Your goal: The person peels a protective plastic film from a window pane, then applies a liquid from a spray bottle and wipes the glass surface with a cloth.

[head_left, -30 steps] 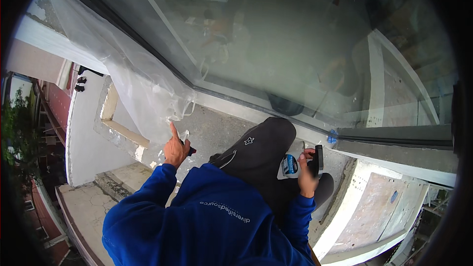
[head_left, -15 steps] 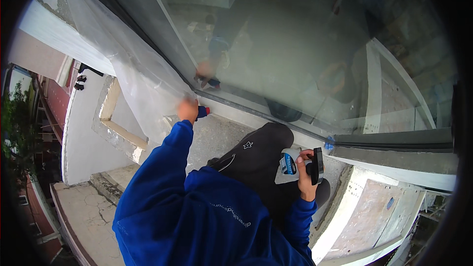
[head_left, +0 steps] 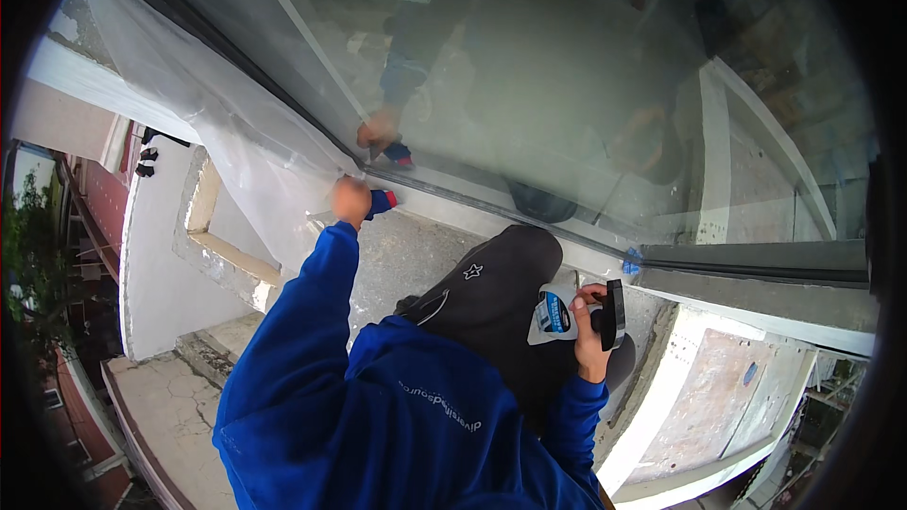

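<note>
My left hand is closed round a small tool with a dark blue, red-tipped handle, low by the bottom corner of the window frame; its working end is hidden and the fingers are slightly blurred. White translucent plastic sheeting hangs just beside that hand. On the right, over my leg, my right hand grips a spray bottle with a blue label and a black trigger head, tilted on its side. The large glass pane in front reflects my arm and the tool.
My bent knee in dark trousers rests over the grey concrete floor. A dark frame rail runs along the glass bottom, with blue tape at its right. White low walls with chipped edges stand at both sides, with a drop beyond.
My left hand and its tool have shifted slightly up and left along the frame's bottom corner. The right hand still grips the spray bottle, nearly unmoved. The view has moved a little.
</note>
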The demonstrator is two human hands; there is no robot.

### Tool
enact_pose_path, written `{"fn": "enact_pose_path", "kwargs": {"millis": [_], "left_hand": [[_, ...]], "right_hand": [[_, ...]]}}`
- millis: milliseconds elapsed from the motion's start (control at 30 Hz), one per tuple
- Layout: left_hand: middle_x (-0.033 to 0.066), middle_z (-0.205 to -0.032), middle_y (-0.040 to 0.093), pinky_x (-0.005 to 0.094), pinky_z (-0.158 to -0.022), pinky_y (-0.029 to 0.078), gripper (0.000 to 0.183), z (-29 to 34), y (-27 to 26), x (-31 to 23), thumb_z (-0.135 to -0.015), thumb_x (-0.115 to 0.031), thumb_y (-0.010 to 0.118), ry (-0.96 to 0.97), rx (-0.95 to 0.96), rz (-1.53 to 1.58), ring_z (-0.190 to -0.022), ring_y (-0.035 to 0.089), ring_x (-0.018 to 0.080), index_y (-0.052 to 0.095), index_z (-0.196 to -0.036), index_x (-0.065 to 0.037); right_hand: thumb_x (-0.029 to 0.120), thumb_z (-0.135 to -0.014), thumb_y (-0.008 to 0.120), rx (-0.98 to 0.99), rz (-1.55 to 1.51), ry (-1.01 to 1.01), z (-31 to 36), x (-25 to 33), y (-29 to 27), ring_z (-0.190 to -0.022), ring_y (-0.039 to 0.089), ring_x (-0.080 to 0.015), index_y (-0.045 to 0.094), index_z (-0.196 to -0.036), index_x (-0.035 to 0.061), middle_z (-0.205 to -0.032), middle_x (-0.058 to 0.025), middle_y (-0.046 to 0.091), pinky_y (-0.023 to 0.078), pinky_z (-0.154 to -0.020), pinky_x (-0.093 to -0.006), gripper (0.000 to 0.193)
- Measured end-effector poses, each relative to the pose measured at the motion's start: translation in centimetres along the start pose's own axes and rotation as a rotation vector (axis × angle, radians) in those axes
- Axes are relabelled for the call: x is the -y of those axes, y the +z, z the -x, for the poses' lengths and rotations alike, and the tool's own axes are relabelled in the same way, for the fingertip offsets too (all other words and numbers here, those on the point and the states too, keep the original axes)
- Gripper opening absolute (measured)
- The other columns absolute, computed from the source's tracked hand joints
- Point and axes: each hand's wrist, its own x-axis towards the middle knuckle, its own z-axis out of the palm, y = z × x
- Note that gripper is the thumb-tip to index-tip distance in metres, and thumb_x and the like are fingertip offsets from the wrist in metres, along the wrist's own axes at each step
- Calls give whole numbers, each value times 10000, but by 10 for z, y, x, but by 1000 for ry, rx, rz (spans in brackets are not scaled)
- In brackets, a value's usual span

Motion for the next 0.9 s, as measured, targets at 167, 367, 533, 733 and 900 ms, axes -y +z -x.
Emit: {"fn": "enact_pose_path", "kwargs": {"millis": [167, 367, 533, 733, 900], "left_hand": [[246, -938, 728, 507, -832, 543, 278, 16, -35, 27, -905, -277, 643, 101, -59, -84, -934, 688, 459, 716, -934, -10], [247, -933, 733, 504, -811, 550, 306, 58, -82, 43, -916, -318, 670, -26, -77, -103, -901, 705, 441, 728, -985, -25], [293, -1004, 726, 482, -910, 557, 834, 94, -93, 41, -802, -496, 792, -57, 103, -247, -986, 712, 441, 525, -1304, 114], [244, -831, 739, 468, -819, 570, 582, 111, -121, -61, -828, -518, 771, -26, -145, -14, -869, 735, 407, 723, -1064, 11], [265, -907, 735, 495, -829, 560, 419, 52, -95, -78, -858, -370, 737, -74, -270, -72, -881, 719, 441, 729, -990, 27]], "right_hand": [[86, -883, 755, -18, 2, 4, 0, -3, 1, -815, 639, -152, 665, -1048, -7, -852, -69, 668, 507, -763, -308, 210], [103, -878, 759, 22, -15, 27, -2, 0, 2, -793, 616, -153, 653, -1043, 1, -855, -74, 653, 494, -734, -299, 221], [114, -882, 755, 42, 12, 1, -7, 3, 2, -790, 609, -153, 651, -1040, 3, -855, -76, 649, 492, -737, -304, 219], [110, -881, 755, 19, -15, -3, -3, -2, 0, -799, 611, -150, 649, -1041, 7, -862, -76, 653, 490, -741, -302, 218], [124, -879, 763, 44, -13, 25, -2, 1, -1, -832, 627, -161, 651, -1050, 1, -868, -78, 655, 496, -774, -306, 239]]}}
